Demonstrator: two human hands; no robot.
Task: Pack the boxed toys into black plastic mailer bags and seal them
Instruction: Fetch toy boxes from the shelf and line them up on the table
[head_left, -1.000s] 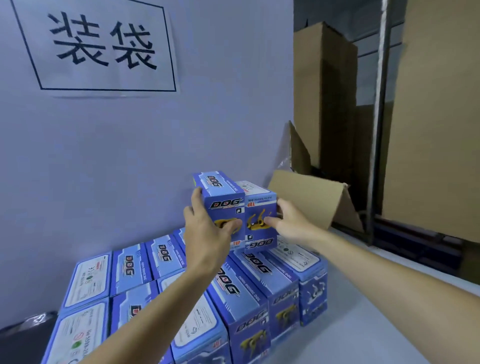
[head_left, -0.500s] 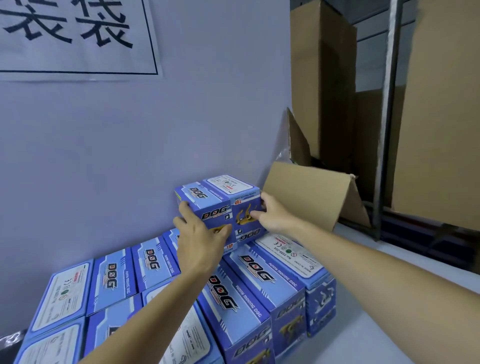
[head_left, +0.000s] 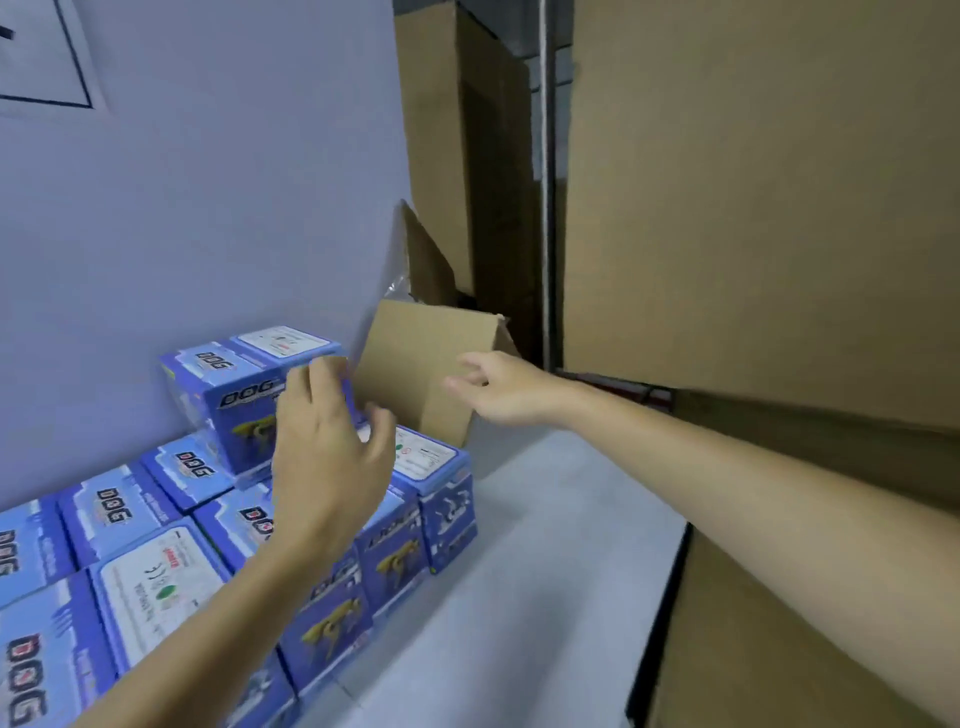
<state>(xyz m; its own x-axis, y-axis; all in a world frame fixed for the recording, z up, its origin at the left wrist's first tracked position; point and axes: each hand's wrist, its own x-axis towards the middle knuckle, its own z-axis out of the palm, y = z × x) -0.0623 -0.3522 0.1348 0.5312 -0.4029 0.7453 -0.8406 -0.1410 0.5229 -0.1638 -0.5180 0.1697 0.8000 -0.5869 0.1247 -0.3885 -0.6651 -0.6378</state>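
Two blue "DOG" toy boxes (head_left: 228, 395) sit side by side on top of a layer of several like boxes (head_left: 156, 582) against the wall. My left hand (head_left: 327, 462) hovers just in front of the top pair with fingers spread and relaxed, holding nothing. My right hand (head_left: 498, 387) is stretched out to the right of the boxes, in front of a brown cardboard flap (head_left: 415, 364), fingers loose and empty. No black mailer bag is in view.
The boxes stand on a white table (head_left: 519, 597) whose right edge (head_left: 660, 623) runs beside tall cardboard cartons (head_left: 753, 208). A grey-blue wall (head_left: 208, 208) with a paper sign (head_left: 41, 57) backs the stack. A metal post (head_left: 548, 182) rises between cartons.
Both hands have let go of the two top boxes, which now rest on the stack. My right hand has moved right toward the cardboard flap; the view has swung right.
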